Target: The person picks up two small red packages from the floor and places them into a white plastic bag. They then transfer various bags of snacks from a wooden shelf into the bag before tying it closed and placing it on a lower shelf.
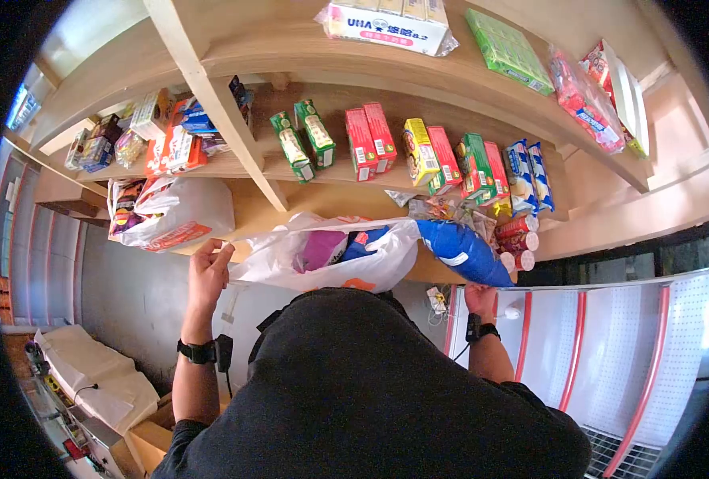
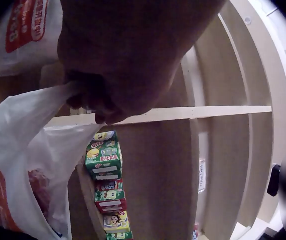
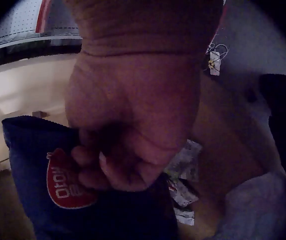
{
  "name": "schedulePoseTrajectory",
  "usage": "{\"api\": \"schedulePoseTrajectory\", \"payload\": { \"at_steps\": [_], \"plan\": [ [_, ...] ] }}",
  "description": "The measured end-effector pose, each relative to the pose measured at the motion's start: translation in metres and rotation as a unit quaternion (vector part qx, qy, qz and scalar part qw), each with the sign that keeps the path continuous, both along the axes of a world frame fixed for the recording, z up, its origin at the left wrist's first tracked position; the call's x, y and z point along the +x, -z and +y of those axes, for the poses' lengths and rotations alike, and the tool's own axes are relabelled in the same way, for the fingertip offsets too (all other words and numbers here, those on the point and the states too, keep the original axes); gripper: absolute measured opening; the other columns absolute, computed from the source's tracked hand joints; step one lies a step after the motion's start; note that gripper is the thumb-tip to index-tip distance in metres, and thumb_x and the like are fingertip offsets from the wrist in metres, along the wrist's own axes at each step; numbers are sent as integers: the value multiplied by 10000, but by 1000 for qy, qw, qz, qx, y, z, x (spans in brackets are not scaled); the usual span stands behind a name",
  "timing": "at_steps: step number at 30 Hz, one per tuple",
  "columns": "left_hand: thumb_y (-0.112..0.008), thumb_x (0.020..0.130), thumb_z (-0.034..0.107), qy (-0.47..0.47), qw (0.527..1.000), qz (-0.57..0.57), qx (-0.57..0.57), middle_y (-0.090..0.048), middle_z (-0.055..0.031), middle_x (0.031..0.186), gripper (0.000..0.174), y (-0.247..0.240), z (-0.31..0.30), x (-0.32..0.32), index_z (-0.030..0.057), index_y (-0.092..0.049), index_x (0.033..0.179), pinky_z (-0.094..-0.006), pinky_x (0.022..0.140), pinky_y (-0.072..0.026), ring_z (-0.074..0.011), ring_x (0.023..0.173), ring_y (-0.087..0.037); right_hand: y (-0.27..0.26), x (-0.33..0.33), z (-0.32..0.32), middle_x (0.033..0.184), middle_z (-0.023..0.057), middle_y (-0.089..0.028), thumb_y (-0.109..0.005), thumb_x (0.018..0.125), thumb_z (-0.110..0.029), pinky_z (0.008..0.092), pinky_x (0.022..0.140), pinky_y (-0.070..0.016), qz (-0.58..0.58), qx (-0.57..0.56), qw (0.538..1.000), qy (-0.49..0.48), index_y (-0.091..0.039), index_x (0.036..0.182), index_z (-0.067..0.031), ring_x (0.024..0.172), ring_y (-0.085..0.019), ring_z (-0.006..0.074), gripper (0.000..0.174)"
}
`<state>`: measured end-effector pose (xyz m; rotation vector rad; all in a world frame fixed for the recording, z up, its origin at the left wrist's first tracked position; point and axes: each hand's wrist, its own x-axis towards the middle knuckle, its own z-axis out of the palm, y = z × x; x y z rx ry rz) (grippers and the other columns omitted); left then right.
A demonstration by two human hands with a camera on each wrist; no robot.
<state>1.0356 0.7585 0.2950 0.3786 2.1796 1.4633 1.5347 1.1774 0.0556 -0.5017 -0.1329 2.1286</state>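
Note:
My left hand (image 1: 209,267) pinches the handle of a white plastic shopping bag (image 1: 270,259) and draws its mouth wide. Purple and blue packages (image 1: 322,249) show inside it. In the left wrist view, the bag's handle (image 2: 48,102) runs up into the curled fingers. On the other side, my right hand (image 1: 480,299) grips the end of a plump blue snack bag (image 1: 460,249), which lies against the right edge of the shopping bag. The right wrist view has the fingers curled against this snack bag (image 3: 30,160), beside its red logo; part of their hold is hidden.
Another filled white shopping bag (image 1: 174,219) stands on the lower shelf at left. Snack boxes (image 1: 370,140) line the shelf above, with blue packets (image 1: 526,176) at its right end. Red canisters (image 1: 518,239) lie near my right hand. A wooden upright (image 1: 218,104) divides the shelves.

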Motion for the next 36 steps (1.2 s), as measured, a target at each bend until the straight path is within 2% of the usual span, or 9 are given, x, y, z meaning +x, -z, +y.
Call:
{"api": "schedulePoseTrajectory", "payload": {
  "at_steps": [8, 11, 14, 20, 25, 27, 30, 31, 36],
  "plan": [
    [-649, 1008, 222, 24, 999, -11, 31, -483, 38, 509, 198, 0, -14, -18, 39, -592, 958, -258, 390, -282, -53, 398, -396, -6, -28, -14, 720, -49, -555, -552, 1029, -310, 221, 554, -441, 31, -61, 997, 42, -582, 881, -147, 634, -542, 63, 222],
    [-641, 1013, 208, 35, 998, -13, 44, -483, 40, 510, 184, -1, -10, -24, 39, -589, 960, -254, 390, -282, -53, 397, -396, 57, -13, 7, 817, -17, -602, -524, 1054, -326, 243, 673, -495, -208, 10, 976, -58, -590, 949, -133, 714, -580, 109, 229],
    [-638, 1016, 198, 54, 997, -28, 56, -481, 42, 511, 174, 0, -7, -28, 40, -588, 966, -248, 390, -278, -51, 397, -398, -16, -83, -26, 947, 27, -636, -493, 1074, -339, 287, 800, -515, -298, 58, 952, -22, -598, 1048, -107, 834, -612, 165, 257],
    [-633, 1021, 195, 102, 994, -19, 24, -480, 42, 512, 164, -4, 3, -34, 43, -587, 979, -241, 391, -276, -49, 401, -400, -24, -164, 14, 1323, 110, -636, -522, 1058, -297, 352, 1000, -496, -197, 172, 961, -92, -562, 1343, -62, 1234, -579, 183, 372],
    [-631, 1023, 202, 69, 997, -27, 9, -486, 40, 513, 167, -10, 13, -22, 45, -592, 983, -247, 394, -279, -50, 405, -402, -9, -188, 27, 1131, 69, -686, -550, 1044, -249, 368, 923, -546, -455, 114, 826, -313, -616, 1265, -54, 1012, -654, 220, 303],
    [-632, 1023, 208, 62, 998, -23, 13, -487, 38, 511, 171, -8, 15, -18, 46, -595, 981, -247, 398, -282, -51, 407, -406, -38, -199, 7, 983, 61, -697, -605, 998, -140, 326, 781, -568, -636, 199, 690, -282, -671, 1144, -43, 891, -668, 177, 187],
    [-636, 1021, 213, 53, 998, -37, 8, -493, 33, 510, 176, -15, 19, -12, 46, -600, 981, -244, 410, -289, -49, 414, -417, -42, -192, -17, 968, 47, -684, -642, 983, -116, 305, 743, -551, -641, 470, 602, -82, -672, 1090, -46, 866, -656, 136, 132],
    [-635, 1020, 206, 52, 998, -35, 3, -507, 22, 511, 171, -12, 19, -13, 42, -604, 982, -243, 420, -301, -55, 419, -431, -76, -205, -38, 959, 137, -692, -692, 938, -136, 384, 791, -546, -652, 484, 583, -34, -655, 1101, -50, 872, -688, 252, 188],
    [-635, 1014, 188, 49, 999, -12, -9, -532, -1, 523, 163, -14, 28, 4, 32, -601, 984, -260, 430, -330, -83, 431, -466, -145, -261, -98, 1098, 146, -671, -747, 867, -151, 448, 875, -535, -400, 791, 423, -188, -660, 1138, -45, 1018, -656, 326, 304]
  ]
}}
